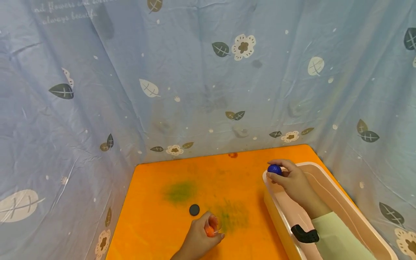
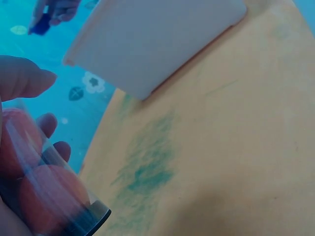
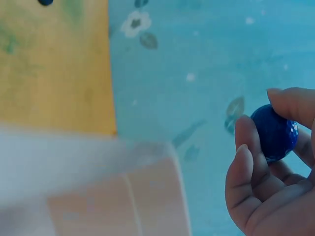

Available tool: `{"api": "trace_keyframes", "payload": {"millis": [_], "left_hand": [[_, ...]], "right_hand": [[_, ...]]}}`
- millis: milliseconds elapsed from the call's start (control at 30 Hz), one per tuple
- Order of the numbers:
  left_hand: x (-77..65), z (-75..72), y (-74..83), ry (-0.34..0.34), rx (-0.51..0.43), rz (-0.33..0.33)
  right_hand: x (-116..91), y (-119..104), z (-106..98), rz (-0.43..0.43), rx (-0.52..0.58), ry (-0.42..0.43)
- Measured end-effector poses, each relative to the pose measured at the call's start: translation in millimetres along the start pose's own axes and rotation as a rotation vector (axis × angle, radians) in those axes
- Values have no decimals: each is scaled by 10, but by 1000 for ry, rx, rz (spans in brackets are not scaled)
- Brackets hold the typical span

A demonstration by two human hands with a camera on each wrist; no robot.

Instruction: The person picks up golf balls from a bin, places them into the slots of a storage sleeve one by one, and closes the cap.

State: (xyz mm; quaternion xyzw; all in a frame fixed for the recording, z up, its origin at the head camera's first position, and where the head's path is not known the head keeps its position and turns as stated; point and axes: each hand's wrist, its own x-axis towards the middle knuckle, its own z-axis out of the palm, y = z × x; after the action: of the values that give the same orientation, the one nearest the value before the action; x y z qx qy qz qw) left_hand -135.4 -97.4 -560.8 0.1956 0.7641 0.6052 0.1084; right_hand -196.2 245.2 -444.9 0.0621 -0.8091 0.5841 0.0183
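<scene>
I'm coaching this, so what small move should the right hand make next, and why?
Probably carry the blue ball to the clear tube: the right hand pinches the ball, and the left hand holds the tube with two orange balls inside.

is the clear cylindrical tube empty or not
Not empty: two round orange balls show inside the clear cylindrical tube in the left wrist view.

Head view forward-down, wrist views close, blue ball (image 1: 274, 169) in all.

Tube (image 1: 217, 223) had two balls (image 2: 54, 196) in it, cap (image 1: 194, 209) on the table (image 1: 156, 224) at its 10 o'clock, bin (image 1: 277, 216) at 3, curtain (image 1: 201, 79) behind at 12.
</scene>
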Motion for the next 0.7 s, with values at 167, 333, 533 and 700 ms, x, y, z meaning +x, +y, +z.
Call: {"api": "trace_keyframes", "payload": {"millis": [167,333,533,700], "left_hand": [[-5,-5,-9,-4,-1,-6],[-10,-15,1,0,13,-48],[-12,-12,7,-1,6,-50],[-1,-16,3,4,37,-33]], "right_hand": [[-62,-164,129,-21,-12,-27],[-131,-283,292,-45,-42,-46],[-198,-376,484,-71,-48,-74],[-255,-432,658,-74,43,-108]]}}
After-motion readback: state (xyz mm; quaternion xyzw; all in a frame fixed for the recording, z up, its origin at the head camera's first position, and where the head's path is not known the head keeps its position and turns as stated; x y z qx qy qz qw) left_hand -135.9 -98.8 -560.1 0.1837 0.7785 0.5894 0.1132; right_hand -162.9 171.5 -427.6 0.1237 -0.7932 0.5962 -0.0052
